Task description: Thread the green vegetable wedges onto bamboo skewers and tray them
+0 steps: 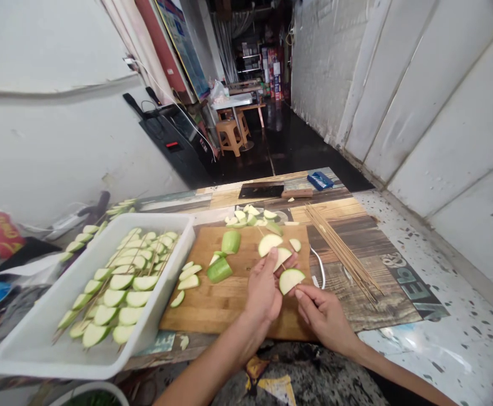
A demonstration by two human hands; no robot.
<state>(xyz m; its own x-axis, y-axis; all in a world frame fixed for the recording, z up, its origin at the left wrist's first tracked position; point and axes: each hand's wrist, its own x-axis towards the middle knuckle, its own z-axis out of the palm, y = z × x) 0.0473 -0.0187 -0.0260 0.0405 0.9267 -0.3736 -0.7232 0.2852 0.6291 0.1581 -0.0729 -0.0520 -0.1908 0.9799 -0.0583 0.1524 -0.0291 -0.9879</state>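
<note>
Several half-round slices of a green-skinned, white-fleshed vegetable, zucchini or green eggplant, sit in a row on one bamboo skewer above the cutting board [233,304]. My left hand [265,285] is closed round the middle vegetable slice [282,256], its thumb on top. At the near end, beside the lowest slice [292,279], my right hand [324,313] pinches the skewer, which its fingers mostly hide. Uncut green chunks [231,242] and loose slices [190,281] lie on the board to the left. A small slice [295,245] rests to the right of the skewered ones.
On the left, a white plastic tub [153,321] holds many loaded skewers. Bare bamboo skewers [343,254] lie on the table's right side. Behind the board are cut pieces [250,214], a cleaver [267,190] and a blue packet [320,180]. Stools [229,137] stand farther back.
</note>
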